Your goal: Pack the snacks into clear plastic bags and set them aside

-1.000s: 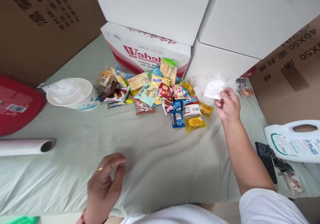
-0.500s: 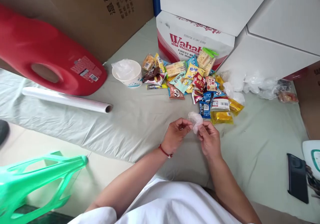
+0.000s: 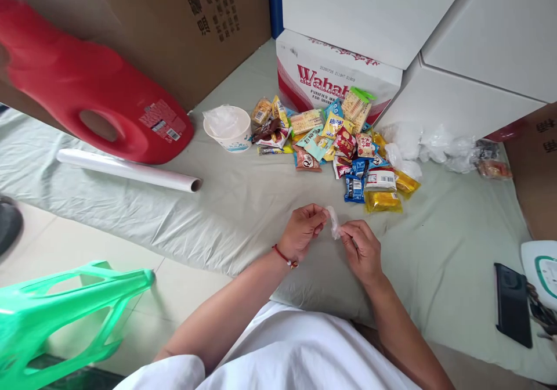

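Between my hands is a thin, crumpled clear plastic bag (image 3: 333, 223), drawn into a narrow strip. My left hand (image 3: 303, 228) pinches its upper left end, and a red bracelet circles that wrist. On the lower right end, the fingertips of my right hand (image 3: 360, 249) are closed. Just beyond the hands lies a pile of wrapped snacks (image 3: 333, 137) in many colours. Its nearest pieces are a yellow packet (image 3: 383, 201) and a blue packet (image 3: 354, 188). A paper tub (image 3: 228, 129) with clear plastic inside stands left of the pile.
A red jug (image 3: 100, 100) and a white roll (image 3: 130, 170) lie at left. The Wahaha carton (image 3: 339, 71) stands behind the snacks. Clear plastic bags (image 3: 444, 146) sit farther right, a black phone (image 3: 513, 304) near the right edge. A green stool (image 3: 73, 314) is at lower left.
The plastic bag has gone from a loose, puffed bunch to a thin strip stretched between my fingers. The camera view has shifted slightly.
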A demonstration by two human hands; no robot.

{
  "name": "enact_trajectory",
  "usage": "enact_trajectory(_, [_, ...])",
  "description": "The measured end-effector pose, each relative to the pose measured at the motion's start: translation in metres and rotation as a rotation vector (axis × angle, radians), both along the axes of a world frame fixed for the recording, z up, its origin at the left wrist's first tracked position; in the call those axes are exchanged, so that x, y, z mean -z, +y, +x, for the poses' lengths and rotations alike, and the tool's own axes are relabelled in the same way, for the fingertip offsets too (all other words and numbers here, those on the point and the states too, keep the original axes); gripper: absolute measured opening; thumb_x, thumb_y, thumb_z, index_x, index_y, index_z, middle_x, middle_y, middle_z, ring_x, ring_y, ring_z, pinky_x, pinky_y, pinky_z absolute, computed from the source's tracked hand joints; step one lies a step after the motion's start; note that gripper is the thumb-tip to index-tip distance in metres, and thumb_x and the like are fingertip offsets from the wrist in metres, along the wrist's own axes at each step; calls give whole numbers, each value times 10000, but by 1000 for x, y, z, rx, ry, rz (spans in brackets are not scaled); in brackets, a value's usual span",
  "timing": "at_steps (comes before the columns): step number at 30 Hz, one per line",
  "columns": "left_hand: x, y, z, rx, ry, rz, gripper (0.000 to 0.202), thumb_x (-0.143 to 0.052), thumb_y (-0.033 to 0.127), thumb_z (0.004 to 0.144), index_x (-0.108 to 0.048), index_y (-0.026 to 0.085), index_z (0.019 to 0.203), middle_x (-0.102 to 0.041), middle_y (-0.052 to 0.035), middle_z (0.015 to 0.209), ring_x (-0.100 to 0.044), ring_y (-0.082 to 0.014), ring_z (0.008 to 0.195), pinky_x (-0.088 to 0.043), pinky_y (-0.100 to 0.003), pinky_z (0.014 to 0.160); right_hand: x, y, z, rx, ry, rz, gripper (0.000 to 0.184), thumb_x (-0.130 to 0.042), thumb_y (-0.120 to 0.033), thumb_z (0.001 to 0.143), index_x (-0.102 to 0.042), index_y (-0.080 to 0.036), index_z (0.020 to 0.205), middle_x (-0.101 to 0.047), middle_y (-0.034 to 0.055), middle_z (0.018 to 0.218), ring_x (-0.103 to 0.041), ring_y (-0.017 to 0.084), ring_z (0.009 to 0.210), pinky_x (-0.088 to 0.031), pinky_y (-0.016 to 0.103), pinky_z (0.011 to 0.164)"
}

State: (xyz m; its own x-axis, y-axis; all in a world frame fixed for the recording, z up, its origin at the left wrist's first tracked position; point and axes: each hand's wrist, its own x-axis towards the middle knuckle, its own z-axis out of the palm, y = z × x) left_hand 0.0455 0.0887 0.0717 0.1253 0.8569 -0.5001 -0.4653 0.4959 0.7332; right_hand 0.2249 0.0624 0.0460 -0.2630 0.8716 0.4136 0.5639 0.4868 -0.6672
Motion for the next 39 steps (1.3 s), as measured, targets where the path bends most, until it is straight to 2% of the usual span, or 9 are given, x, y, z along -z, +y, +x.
enact_trajectory(6, [3,-1,1,15,-95,-111,450,-802,557,633,-632,145,700,-541,22,636,-340,-33,458,-107,-212,418,7,-5,10,-21,-46,21,235,-560,-198,982,-757,-281,1080,-677,54,948,-652,185,837,-541,308,736])
enact_trajectory(9, [5,-1,0,41,-122,-118,411,-848,469,595,-598,153,675,-533,29,633,-306,-24,453,-89,-213,427,8,-8,14,-44,-19,-25,246,-577,-220,970,-779,-308,1079,-689,56,926,-643,198,823,-534,328,728])
enact_trajectory(13, [5,-8,2,39,-80,25,415,-879,459,612,-614,157,715,-537,36,633,-306,-33,485,-162,-210,456,8,-12,14,-62,152,-226,221,-608,-286,970,-782,-318,1102,-715,62,1004,-661,208,871,-537,355,793])
enact_trajectory(16, [3,-17,5,32,115,233,404,-827,527,717,-664,158,732,-542,26,631,-387,-71,555,-294,-228,525,3,-15,8,8,491,-476,283,-539,-433,1015,-748,-295,1148,-723,71,1064,-668,205,862,-545,365,810])
enact_trajectory(18, [3,-24,7,49,237,349,379,-792,530,773,-699,164,746,-575,7,673,-455,-102,630,-362,-249,600,-2,-16,2,38,652,-574,321,-554,-504,1000,-730,-272,1133,-728,67,1019,-665,206,858,-545,354,799])
enact_trajectory(20, [4,-29,8,74,265,395,365,-784,528,790,-716,171,763,-608,-7,717,-499,-124,679,-395,-267,652,-6,-16,-4,54,648,-609,288,-655,-506,944,-730,-249,1049,-724,47,931,-657,199,837,-533,325,780])
enact_trajectory(27, [17,-34,3,45,61,251,423,-784,572,778,-630,178,790,-516,42,649,-382,-82,572,-310,-236,549,-6,-11,-6,144,683,-646,298,-685,-502,919,-671,-216,840,-613,-18,696,-539,140,660,-446,260,666])
enact_trajectory(34, [11,-20,-25,-33,-109,100,395,-856,449,664,-568,185,723,-608,1,766,-539,-120,668,-443,-248,616,-16,-8,10,175,908,-826,380,-800,-534,778,-579,-228,739,-531,-24,686,-455,128,607,-402,249,575])
enact_trajectory(39, [11,-26,-25,64,-210,2,504,-823,619,707,-649,211,946,-664,-22,834,-617,-159,721,-503,-286,642,-19,-12,10,184,904,-813,386,-817,-530,763,-587,-221,734,-525,-27,672,-454,120,597,-389,238,552])
